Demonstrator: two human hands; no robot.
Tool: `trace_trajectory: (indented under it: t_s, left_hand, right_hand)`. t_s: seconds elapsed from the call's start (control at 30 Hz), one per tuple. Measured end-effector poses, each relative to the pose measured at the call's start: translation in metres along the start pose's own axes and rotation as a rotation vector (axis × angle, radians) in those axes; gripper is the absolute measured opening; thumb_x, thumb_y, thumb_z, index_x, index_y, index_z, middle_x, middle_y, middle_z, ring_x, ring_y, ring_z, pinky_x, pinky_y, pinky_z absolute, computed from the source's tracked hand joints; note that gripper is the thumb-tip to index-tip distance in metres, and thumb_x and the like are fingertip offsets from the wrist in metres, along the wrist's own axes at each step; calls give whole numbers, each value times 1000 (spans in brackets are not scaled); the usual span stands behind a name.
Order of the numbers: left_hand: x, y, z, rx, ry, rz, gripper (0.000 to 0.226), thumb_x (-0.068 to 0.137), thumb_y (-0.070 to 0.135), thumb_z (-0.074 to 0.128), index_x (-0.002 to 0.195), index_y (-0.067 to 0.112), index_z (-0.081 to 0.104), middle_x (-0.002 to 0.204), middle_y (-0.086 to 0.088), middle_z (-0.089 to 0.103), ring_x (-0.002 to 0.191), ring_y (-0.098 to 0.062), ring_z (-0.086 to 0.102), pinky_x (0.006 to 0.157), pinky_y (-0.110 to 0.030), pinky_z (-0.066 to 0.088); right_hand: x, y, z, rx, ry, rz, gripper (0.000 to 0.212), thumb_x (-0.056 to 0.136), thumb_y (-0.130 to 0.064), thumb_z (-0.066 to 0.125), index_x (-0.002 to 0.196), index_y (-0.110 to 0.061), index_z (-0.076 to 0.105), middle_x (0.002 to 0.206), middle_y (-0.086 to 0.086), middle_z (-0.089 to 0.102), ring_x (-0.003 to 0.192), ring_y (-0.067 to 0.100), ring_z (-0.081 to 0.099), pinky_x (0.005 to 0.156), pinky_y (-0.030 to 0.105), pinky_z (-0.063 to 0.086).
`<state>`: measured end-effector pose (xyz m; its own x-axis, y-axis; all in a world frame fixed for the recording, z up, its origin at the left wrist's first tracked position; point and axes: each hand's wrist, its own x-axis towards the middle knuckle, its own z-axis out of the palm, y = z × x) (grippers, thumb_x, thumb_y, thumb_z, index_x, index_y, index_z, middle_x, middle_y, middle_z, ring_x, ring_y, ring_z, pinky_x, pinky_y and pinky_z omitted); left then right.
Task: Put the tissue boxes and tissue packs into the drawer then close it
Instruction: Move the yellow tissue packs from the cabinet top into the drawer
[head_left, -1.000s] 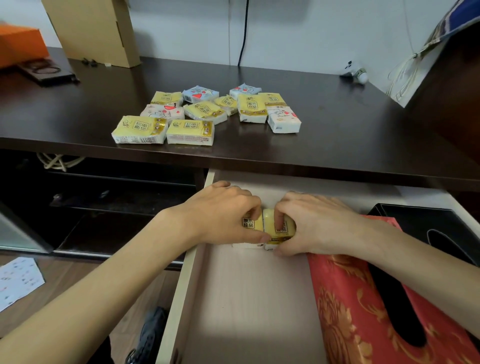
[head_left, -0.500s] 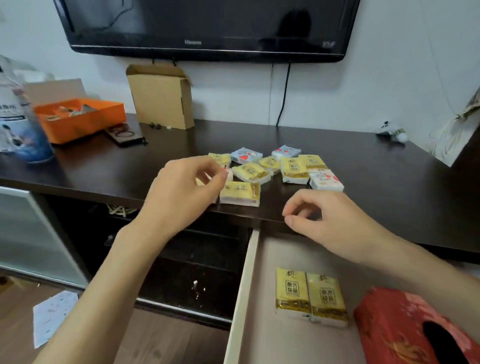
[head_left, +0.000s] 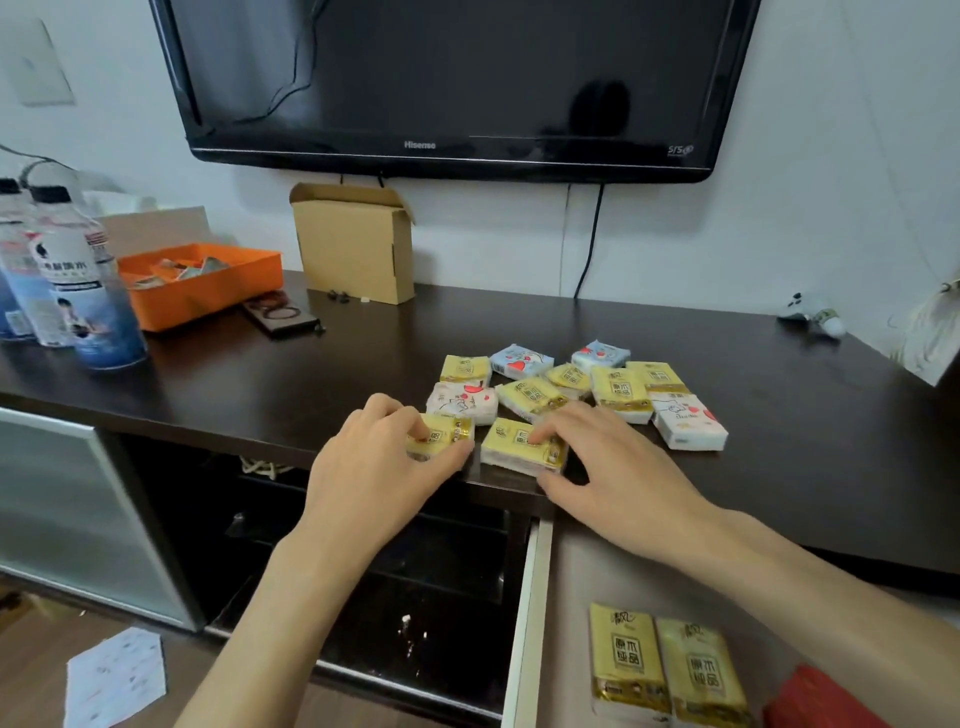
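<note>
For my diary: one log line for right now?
left hand: grips yellow tissue pack | right hand: fingers on second yellow pack | drawer: open

A black TV (head_left: 452, 83) hangs on the white wall (head_left: 831, 156) across the top of the frame. Below runs a dark worktop (head_left: 779, 415); a frosted cabinet door (head_left: 67, 519) and wood floor (head_left: 31, 670) fill the lower left.

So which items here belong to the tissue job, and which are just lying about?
Job:
left hand on a yellow pack
right hand on another pack
remaining packs
two packs in drawer
drawer
red box

Lying about:
orange tray
carton
bottles
TV
</note>
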<state>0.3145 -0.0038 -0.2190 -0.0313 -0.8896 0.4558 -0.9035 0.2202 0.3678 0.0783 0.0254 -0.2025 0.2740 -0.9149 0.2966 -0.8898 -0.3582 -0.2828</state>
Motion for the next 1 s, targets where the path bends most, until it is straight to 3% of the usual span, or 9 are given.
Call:
trace_trajectory:
  t_s: [0.1,0.2,0.33,0.47,0.63,0.73,0.83,1.0]
  left_hand:
    - [-1,4,-2,-35,-12,-11,51,70,81,57,81,31,62,104,16,53,89,-7,49,56,-25,33]
    - [-4,9,-5,-2,-70,-1,47,69,78,62,86,34,64,104,13,54,94,-9,48,63,-30,38]
    - [-5,17,-13,30,-192,6,47,71,74,61,98,37,67,101,11,59,95,-11,48,65,-33,41]
    - [-8,25,-18,-1,-283,-28,37,75,61,66,104,39,65,109,8,61,90,-12,48,68,-33,40]
    - [-9,29,-17,-2,-316,-51,47,68,71,67,101,38,62,102,9,57,87,-16,52,69,-34,43]
    - [-7,28,-17,-29,-353,-31,45,67,70,71,99,40,61,104,10,54,89,-16,53,72,-37,48]
    - [-4,26,-17,-32,-390,3,43,65,66,75,98,43,58,102,13,52,89,-14,54,70,-36,47]
    - [-8,27,-14,-76,-347,46,32,68,60,77,87,45,55,106,11,58,93,-15,56,73,-39,52]
  right_hand:
    - [-17,8,-7,-81,27,9,29,95,-47,61,123,-38,58,122,-20,51,118,2,44,82,27,47]
    - [-32,16,-14,-164,31,43,30,93,-59,55,118,-42,56,117,-21,48,107,-2,37,65,15,33]
    - [-46,22,-24,-226,-2,61,41,87,-71,48,118,-45,53,114,-22,45,98,0,36,60,13,28]
    - [-45,24,-33,-158,-57,51,38,86,-68,57,115,-44,54,112,-22,47,103,1,43,70,25,40]
    - [-32,32,-38,-50,-156,30,31,84,-60,68,103,-40,55,123,-18,47,121,6,41,95,36,44]
    - [-22,37,-41,114,-223,92,29,82,-55,76,98,-38,58,132,-10,57,126,14,51,106,42,44]
    - [-18,40,-40,196,-220,143,32,77,-55,80,96,-39,61,125,-10,63,118,14,59,102,46,50]
    - [-33,37,-39,175,-81,136,45,63,-75,71,94,-44,61,104,-20,66,99,5,62,86,44,56]
